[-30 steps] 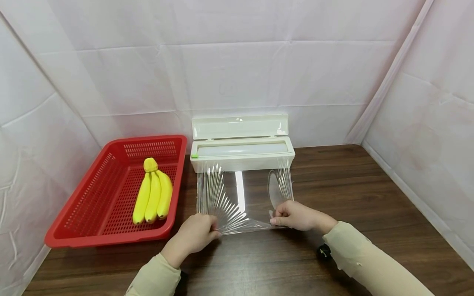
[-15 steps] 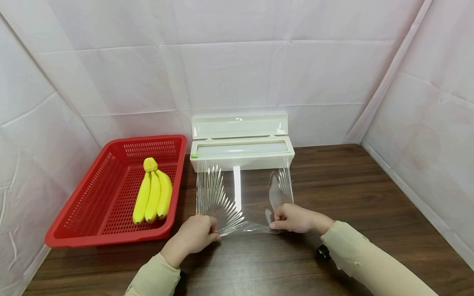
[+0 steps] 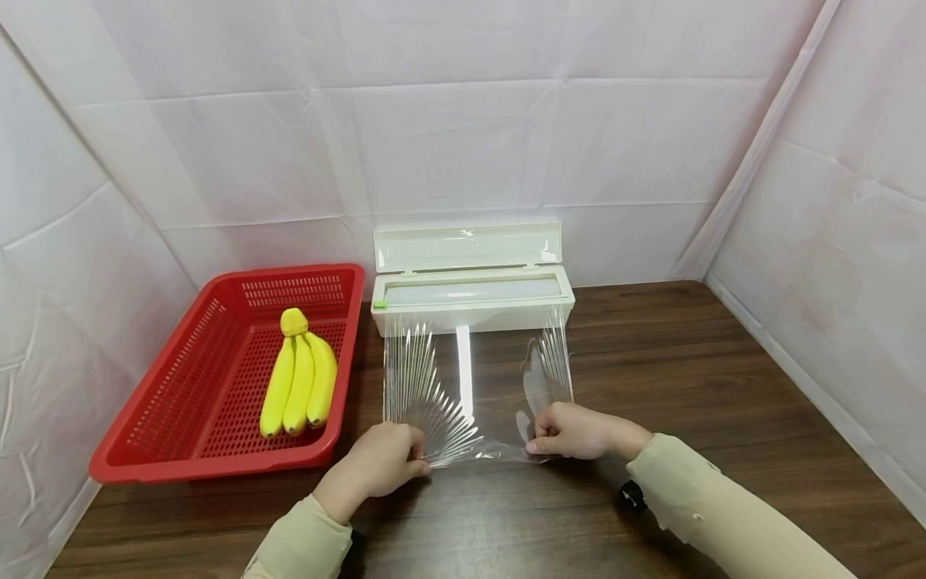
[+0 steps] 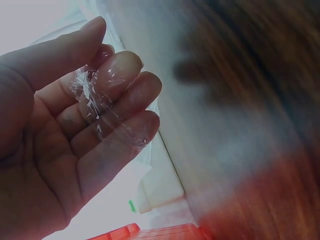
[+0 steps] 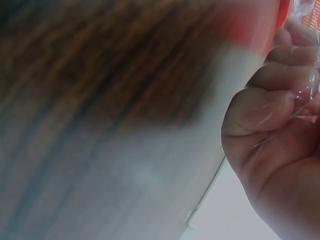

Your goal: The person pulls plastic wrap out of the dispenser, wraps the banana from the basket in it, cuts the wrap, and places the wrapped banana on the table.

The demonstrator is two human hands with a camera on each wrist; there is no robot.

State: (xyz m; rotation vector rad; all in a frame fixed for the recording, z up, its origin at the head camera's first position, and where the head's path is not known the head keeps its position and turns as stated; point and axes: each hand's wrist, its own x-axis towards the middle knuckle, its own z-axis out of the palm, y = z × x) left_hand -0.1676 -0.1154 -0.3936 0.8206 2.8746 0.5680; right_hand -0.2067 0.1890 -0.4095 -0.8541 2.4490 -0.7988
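Note:
A sheet of clear cling film [image 3: 492, 378] stretches toward me from a white dispenser box [image 3: 473, 315], whose lid [image 3: 469, 248] stands raised at the back. My left hand [image 3: 379, 458] pinches the film's near left corner between thumb and curled fingers, and creases fan out from there. At the near right corner my right hand [image 3: 579, 430] grips the film the same way. Bunched film [image 4: 90, 92] lies against the left fingers in the left wrist view. In the right wrist view, film crosses the curled right fingers [image 5: 265, 107].
On the left stands a red plastic basket [image 3: 97, 462] holding a bunch of yellow bananas [image 3: 298, 386]. A green slider [image 3: 379, 305] sits at the box's left front edge. White cloth [image 3: 463, 145] hangs behind the dark wooden table [image 3: 651, 354].
Both hands have shifted very slightly toward me, drawing the film's near edge a little closer. The basket, bananas and dispenser box have stayed in place.

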